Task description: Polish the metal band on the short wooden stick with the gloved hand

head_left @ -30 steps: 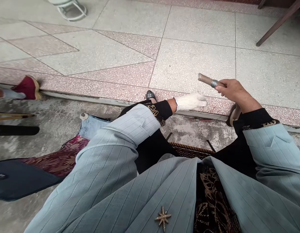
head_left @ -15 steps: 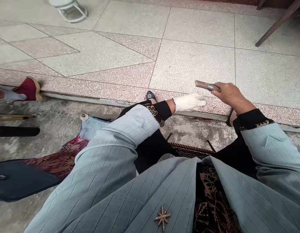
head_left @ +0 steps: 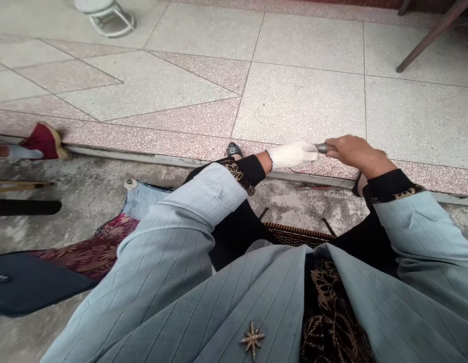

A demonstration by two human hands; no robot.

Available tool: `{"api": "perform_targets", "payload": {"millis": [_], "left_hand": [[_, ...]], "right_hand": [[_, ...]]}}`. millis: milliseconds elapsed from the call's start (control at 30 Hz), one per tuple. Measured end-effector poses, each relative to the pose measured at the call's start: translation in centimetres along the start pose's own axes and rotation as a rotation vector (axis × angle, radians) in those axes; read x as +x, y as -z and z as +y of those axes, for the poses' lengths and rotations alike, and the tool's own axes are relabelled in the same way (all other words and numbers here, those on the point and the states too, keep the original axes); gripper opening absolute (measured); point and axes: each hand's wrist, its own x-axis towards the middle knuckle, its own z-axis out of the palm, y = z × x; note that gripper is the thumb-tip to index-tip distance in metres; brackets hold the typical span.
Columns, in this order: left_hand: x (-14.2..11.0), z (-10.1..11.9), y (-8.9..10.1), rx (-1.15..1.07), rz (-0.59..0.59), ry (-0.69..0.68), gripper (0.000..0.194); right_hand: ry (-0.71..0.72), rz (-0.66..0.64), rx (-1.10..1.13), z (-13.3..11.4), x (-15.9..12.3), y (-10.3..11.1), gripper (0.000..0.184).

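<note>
From here, my right hand (head_left: 351,150) grips the wire-bound rod (head_left: 323,148), its left part hidden at my gloved left hand (head_left: 292,154), whose grip I can't tell. 1 maroon shoe (head_left: 45,141) sits left.

Soft, even light brightens the floor (head_left: 302,101); shadows stay faint, while the stool (head_left: 111,17) looks blurred and edges stretch.

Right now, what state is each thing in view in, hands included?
Left hand: gloved, fingers curled; grip unclear.
Right hand: bare, closed on the rod.
Rod: held, far end hidden at the glove.
Jacket: worn, open at the neck.
Star brooch: pinned on.
Red shoe: worn.
White stool: upright, partly out of frame.
</note>
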Motion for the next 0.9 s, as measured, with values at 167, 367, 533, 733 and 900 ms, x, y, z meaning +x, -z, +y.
{"api": "perform_targets", "payload": {"millis": [167,367,533,733,900], "left_hand": [[0.4,-0.2,0.7,0.165,0.024,0.042,0.016],[0.2,-0.7,0.8,-0.063,0.018,0.091,0.022],[-0.2,-0.7,0.7,-0.177,-0.046,0.070,0.022],[-0.2,-0.9,-0.8,-0.273,-0.095,0.006,0.035],[0.3,-0.9,-1.1,-0.115,-0.051,-0.075,0.033]], "right_hand": [[0.270,-0.331,0.391,0.3,-0.9,1.1,0.028],[0.333,-0.338,0.602,0.7,-2.3,3.2,0.040],[0.276,-0.309,0.648,0.7,-3.5,4.1,0.041],[0.166,0.062,0.953,0.4,-3.7,4.4,0.024],[-0.128,0.286,0.741,1.2,-1.5,2.9,0.021]]}}
